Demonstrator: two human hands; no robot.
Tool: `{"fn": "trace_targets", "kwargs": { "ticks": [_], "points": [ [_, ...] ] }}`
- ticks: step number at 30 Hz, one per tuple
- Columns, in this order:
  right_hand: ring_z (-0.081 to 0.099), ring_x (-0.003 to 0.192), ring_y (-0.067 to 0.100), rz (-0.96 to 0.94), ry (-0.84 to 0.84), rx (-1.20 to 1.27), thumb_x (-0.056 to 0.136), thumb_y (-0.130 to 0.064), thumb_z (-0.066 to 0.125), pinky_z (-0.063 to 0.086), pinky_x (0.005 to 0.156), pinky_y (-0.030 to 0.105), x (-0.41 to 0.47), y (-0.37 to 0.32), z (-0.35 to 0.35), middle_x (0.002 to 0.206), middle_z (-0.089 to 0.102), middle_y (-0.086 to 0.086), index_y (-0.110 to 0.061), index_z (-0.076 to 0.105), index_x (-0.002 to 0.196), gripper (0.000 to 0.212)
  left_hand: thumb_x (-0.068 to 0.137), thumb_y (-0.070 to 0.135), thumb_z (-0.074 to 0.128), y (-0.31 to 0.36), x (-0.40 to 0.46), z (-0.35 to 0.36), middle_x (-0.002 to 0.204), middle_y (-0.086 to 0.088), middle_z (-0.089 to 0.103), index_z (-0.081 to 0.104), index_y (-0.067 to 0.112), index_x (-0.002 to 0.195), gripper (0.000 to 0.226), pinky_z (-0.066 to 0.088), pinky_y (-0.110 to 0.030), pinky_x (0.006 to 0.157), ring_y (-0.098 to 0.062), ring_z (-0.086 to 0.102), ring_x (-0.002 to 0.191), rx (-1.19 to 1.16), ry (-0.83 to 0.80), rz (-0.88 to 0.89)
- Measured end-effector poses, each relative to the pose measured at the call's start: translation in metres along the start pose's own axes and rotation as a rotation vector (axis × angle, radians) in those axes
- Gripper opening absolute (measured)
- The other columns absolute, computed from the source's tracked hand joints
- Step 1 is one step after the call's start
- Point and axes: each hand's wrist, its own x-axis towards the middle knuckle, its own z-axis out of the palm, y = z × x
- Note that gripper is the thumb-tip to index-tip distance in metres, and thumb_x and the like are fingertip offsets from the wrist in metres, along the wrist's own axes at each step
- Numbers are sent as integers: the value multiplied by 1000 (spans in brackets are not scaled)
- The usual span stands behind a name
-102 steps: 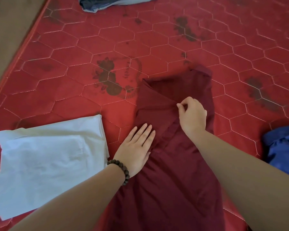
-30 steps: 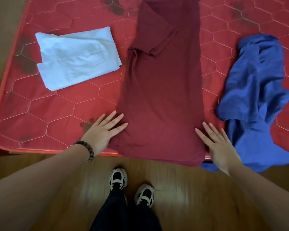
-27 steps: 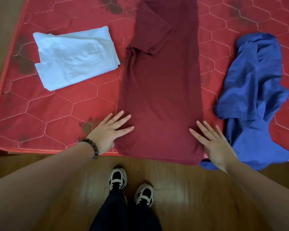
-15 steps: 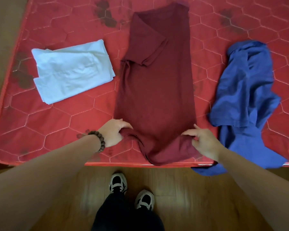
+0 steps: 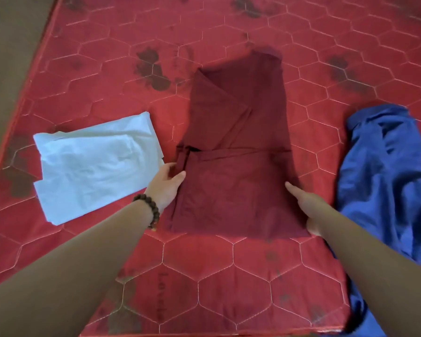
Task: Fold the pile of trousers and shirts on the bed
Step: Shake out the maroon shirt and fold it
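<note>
Shirt (image 5: 236, 166), maroon, lies mid-mattress (image 5: 204, 276), its lower part doubled up over the middle. Its left edge is pinched by the left hand (image 5: 164, 186). The right hand (image 5: 306, 205) is laid along the right edge, fingers straight. White cloth (image 5: 93, 166) lies left; blue garment (image 5: 384, 176) right, partly cut off.
</note>
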Motion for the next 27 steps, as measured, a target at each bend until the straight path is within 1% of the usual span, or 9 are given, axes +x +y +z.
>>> {"fn": "trace_targets", "kwargs": {
  "ticks": [2, 6, 10, 13, 16, 18, 22, 24, 27],
  "points": [
    [66, 99, 28, -59, 15, 42, 77, -51, 74, 50, 96, 48, 0, 6, -1, 107, 69, 7, -12, 64, 115, 56, 90, 27, 61, -8, -5, -3, 103, -1, 69, 59, 25, 103, 13, 50, -39, 93, -20, 66, 99, 68, 37, 21],
    [70, 94, 26, -264, -16, 133, 84, -32, 73, 54, 92, 49, -1, 5, 4, 99, 74, 8, -13, 69, 104, 28, 77, 37, 76, -13, -9, -2, 98, 8, 68, 68, 20, 100, 30, 49, -32, 85, -13, 64, 91, 281, 33, 90],
    [68, 97, 27, -340, 10, 143, 91, -16, 64, 53, 92, 45, 3, -3, 9, 102, 72, 9, -16, 68, 104, 13, 79, 30, 75, -2, -7, 9, 89, -1, 69, 73, 12, 93, 22, 50, -32, 78, -21, 64, 85, 370, 92, 121],
    [66, 89, 14, -455, 84, 80, 96, -15, 56, 52, 81, 28, -4, -10, 9, 99, 71, -2, -19, 68, 104, 15, 86, 26, 68, 8, -8, 11, 81, 5, 71, 73, 21, 86, 7, 51, -29, 73, -17, 67, 80, 276, 108, 145],
    [64, 95, 9, -581, 115, 18, 98, -19, 53, 49, 82, 20, -17, -24, 5, 102, 70, -7, -19, 67, 112, 20, 92, 26, 62, 27, -8, 5, 76, 13, 72, 73, 33, 77, 19, 50, -17, 64, -2, 67, 74, 160, 14, 219],
    [65, 95, 3, -635, 89, 6, 98, -21, 53, 49, 85, 19, -26, -45, 1, 104, 71, -10, -22, 68, 110, 19, 94, 26, 60, 49, -4, 0, 88, 12, 74, 74, 36, 88, 18, 53, -17, 70, -4, 69, 84, 1, -87, 230],
    [66, 90, -6, -728, 34, 63, 98, -27, 54, 48, 72, 6, -40, -106, -12, 97, 73, -19, -34, 71, 95, 19, 85, 28, 64, 101, 22, -10, 101, 1, 74, 75, 29, 99, 17, 53, -18, 74, -11, 69, 95, -268, -205, 231],
    [67, 95, -2, -758, 8, 91, 97, -32, 54, 52, 76, 12, -35, -142, -15, 102, 73, -16, -39, 71, 99, 19, 79, 27, 66, 124, 46, -12, 97, -2, 74, 77, 25, 95, 18, 54, -20, 72, -12, 70, 91, -367, -181, 230],
    [69, 99, 15, -700, 23, 40, 95, -35, 58, 56, 86, 35, 2, -184, -10, 108, 72, -3, -32, 68, 106, 15, 84, 26, 68, 132, 89, -6, 102, -4, 73, 73, 21, 100, 18, 57, -30, 76, -18, 69, 95, -382, -62, 168]
  ]
}}
